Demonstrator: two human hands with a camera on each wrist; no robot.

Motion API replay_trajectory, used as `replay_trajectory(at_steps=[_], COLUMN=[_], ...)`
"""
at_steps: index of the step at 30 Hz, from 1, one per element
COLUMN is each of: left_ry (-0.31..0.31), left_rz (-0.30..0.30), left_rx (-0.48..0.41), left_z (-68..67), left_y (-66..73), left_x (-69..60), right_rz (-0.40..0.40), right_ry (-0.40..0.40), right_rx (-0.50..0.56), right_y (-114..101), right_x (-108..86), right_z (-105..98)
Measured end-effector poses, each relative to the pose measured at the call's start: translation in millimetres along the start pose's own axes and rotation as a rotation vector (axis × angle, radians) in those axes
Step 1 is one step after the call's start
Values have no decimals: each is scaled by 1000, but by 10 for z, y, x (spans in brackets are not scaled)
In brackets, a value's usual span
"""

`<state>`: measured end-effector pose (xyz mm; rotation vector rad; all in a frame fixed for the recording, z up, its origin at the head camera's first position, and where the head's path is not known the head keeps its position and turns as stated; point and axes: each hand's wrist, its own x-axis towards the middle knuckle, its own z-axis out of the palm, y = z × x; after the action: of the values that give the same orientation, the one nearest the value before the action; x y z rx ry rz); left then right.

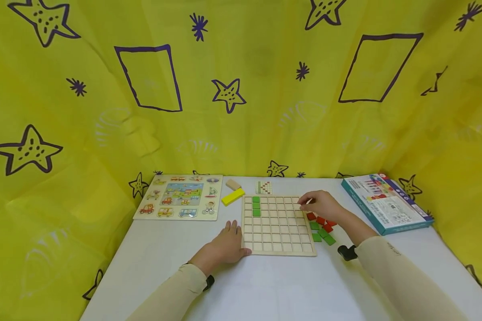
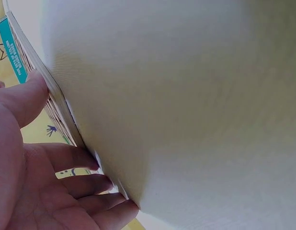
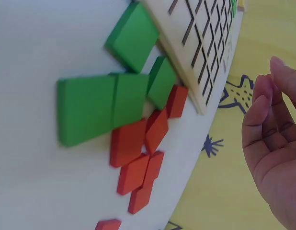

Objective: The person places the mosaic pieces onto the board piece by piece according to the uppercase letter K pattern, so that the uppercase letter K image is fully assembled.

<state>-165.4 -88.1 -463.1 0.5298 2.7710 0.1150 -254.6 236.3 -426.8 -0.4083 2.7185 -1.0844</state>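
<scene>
A square wooden grid board point(image 1: 279, 225) lies on the table. Three green tiles point(image 1: 256, 206) sit in one of its columns, near the far left. My left hand point(image 1: 226, 244) rests at the board's left edge, fingers extended. In the left wrist view its thumb point(image 2: 35, 96) touches the board's rim. Over the board's right edge hovers my right hand point(image 1: 320, 204), fingers loosely bent and thumb near the fingertips; no tile shows between them point(image 3: 277, 120). Below it, loose green tiles point(image 3: 88, 110) and red tiles point(image 3: 133, 175) lie beside the board.
A picture puzzle board point(image 1: 180, 197) lies at the far left. Next to it are a yellow block point(image 1: 233, 196) and a plain wooden block point(image 1: 233, 184). A small pattern card point(image 1: 263, 187) lies behind the grid board. At the right is a flat teal-edged box point(image 1: 387, 203); a yellow curtain point(image 1: 257, 133) hangs behind.
</scene>
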Motion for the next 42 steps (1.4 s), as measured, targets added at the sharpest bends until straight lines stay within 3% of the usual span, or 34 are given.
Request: replay_trajectory(at_steps=[17,29,42], left_ry=[17,1,6], left_rz=[1,10,15], left_rx=[-8,-8,4], left_z=[45,40,-4], left_y=[-44,-27,4], left_x=[-2,-15,-16], right_rz=[91,123,57], right_ry=[-59,-73,-24], right_rx=[-44,-25,-67], right_y=[339,494,477], right_x=[-351,-378,-362], right_z=[-10,110,121])
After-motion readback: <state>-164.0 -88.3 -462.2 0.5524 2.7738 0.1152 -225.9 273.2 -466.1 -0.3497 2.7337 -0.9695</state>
